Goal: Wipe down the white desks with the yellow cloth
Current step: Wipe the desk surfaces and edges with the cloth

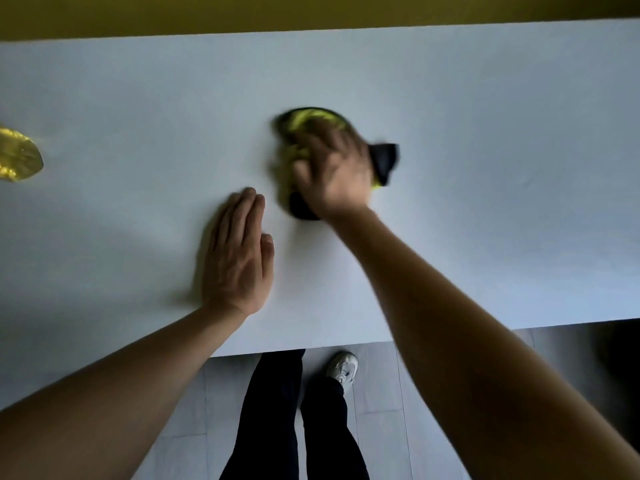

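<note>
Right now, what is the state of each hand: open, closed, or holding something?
Left hand: open, fingers straight, flat on the white desk.
Right hand: on the yellow cloth; blurred, grip cannot be told.

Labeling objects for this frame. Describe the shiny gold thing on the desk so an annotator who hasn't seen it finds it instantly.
Start with the white desk filling most of the view. Follow it to its far left edge, well away from both hands; the gold object lies there, partly cut off by the frame. It is crinkled and metallic, unlike the matte yellow cloth at mid-desk.
</note>
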Available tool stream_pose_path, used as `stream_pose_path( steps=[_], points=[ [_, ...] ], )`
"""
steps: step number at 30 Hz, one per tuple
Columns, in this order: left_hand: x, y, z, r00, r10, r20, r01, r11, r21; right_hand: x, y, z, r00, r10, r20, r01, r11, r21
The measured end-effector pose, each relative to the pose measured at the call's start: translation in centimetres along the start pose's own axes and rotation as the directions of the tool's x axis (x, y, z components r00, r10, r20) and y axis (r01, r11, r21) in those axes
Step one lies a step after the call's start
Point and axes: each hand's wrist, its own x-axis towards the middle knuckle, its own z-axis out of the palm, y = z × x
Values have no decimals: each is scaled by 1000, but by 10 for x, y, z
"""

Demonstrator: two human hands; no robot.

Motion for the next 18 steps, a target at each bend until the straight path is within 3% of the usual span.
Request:
stream_pose_path(
  steps=[3,5,10,15,18],
  points=[
    [3,2,0,1000,-4,-10,4,1000,-1,14,-12,12,981,-147,128,154,987,-42],
    [3,2,0,1000,-3,4,3,1000,-6,17,8,6,983,-136,122,145,987,-69],
    [10,5,-2,999,-50,-20,50,999,13,17,78,-31,977,203,-60,-209,972,-106],
    [74,13,5,997,-56,-48,57,998,22,32,149,-64,894,414,-170,-435,893,-117],
    [113,10,14,996,-79,-46,81,996,32,46,161,-66,864,464,-196,-492,861,-130]
  ],
)
